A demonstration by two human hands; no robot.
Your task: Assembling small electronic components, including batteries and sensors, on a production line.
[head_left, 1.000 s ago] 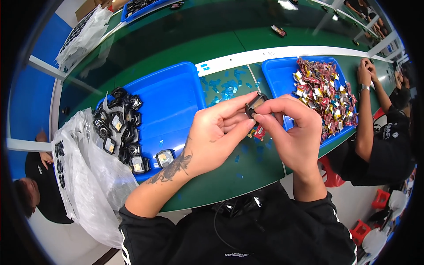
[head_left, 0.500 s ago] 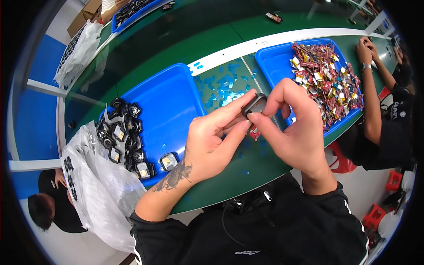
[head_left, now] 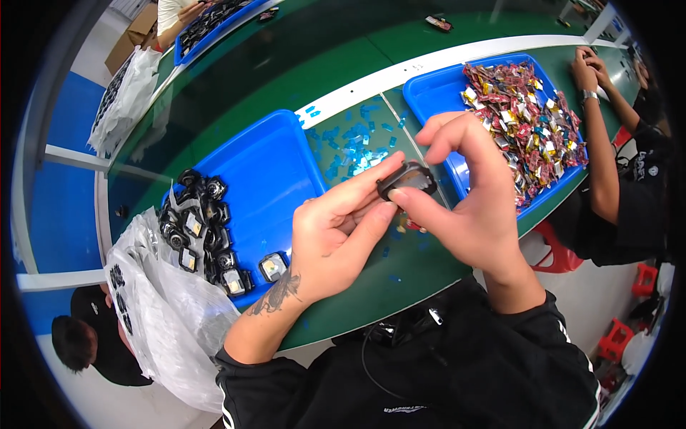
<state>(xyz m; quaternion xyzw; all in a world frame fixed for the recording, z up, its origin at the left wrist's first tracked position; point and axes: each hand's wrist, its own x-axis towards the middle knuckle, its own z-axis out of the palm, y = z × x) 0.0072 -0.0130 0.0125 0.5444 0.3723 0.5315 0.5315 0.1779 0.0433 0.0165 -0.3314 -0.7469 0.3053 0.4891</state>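
Since the earlier frame both hands have lifted slightly, pinch unchanged. Left hand (head_left: 339, 232) and right hand (head_left: 468, 207) both grip the small black oval plastic casing (head_left: 406, 179), held above the green worktable (head_left: 300, 86) between the left blue plastic tray of black parts (head_left: 268, 179) and the right blue tray of foil-wrapped pieces (head_left: 529, 114). Risk: fingertip-only grip, so the casing could slip. Assembly line, a co-worker's arm (head_left: 600, 143) at right.

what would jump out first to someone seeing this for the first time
Dead centre, the left hand and right hand pinch a small dark part between their fingers above the green table. To the right, a blue tray brims with shiny red and gold packets. To the left, another blue tray holds a cluster of black parts in its near corner.
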